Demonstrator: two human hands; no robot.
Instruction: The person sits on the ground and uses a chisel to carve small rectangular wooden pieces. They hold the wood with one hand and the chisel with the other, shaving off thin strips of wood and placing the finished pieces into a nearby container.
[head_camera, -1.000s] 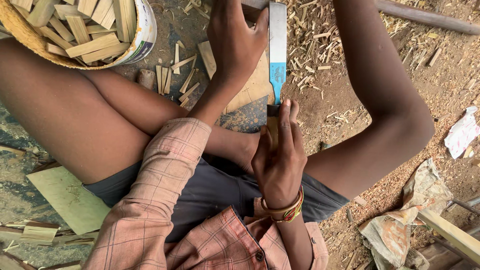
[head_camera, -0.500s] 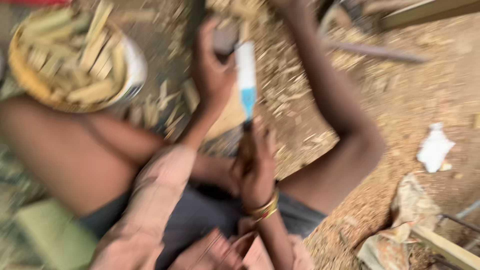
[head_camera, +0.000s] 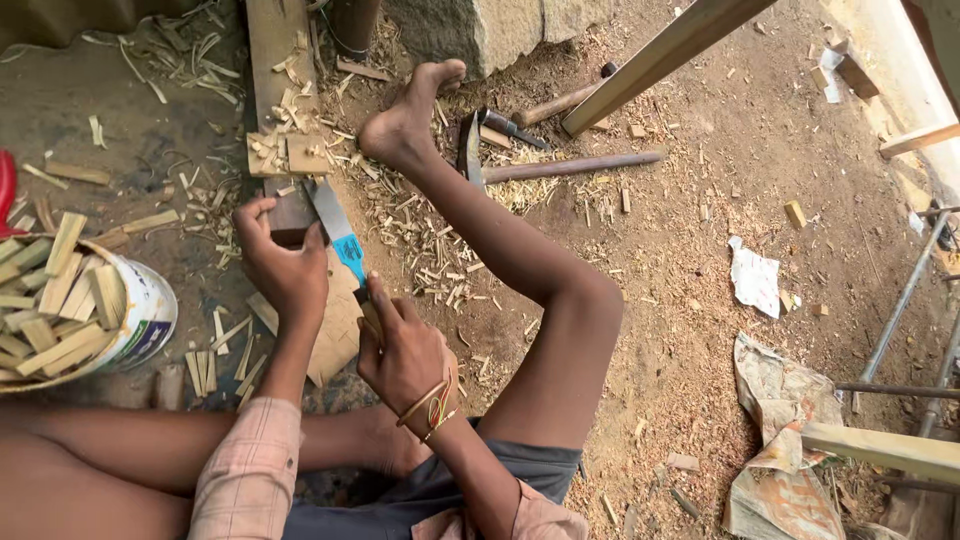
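Two bare hands work a blade over a small block on the ground. The left hand (head_camera: 285, 262) closes its fingers around a short dark brown wooden block (head_camera: 290, 215), holding it upright on a flat pale wooden board (head_camera: 335, 325) that lies on the dirt between the person's legs. The right hand (head_camera: 405, 360), with thin coloured bangles at the wrist, wraps tightly around the handle of a broad flat steel blade with a blue band near the handle (head_camera: 335, 232). The blade slants up and to the left from that fist, and its far end lies against the right side of the block, just beside the left fingers.

To the left stands a round white bucket (head_camera: 150, 320) heaped with pale split wood strips (head_camera: 55, 305); a few more strips lie on the ground between the bucket and the board. Wood shavings (head_camera: 420, 225) are scattered all around the board and along the bent right leg, whose bare foot (head_camera: 405, 125) rests further up. Just past the foot lie a hammer with a long wooden handle (head_camera: 570, 165) and a long upright plank (head_camera: 275, 60). Crumpled paper (head_camera: 755, 275) lies well apart to the right.
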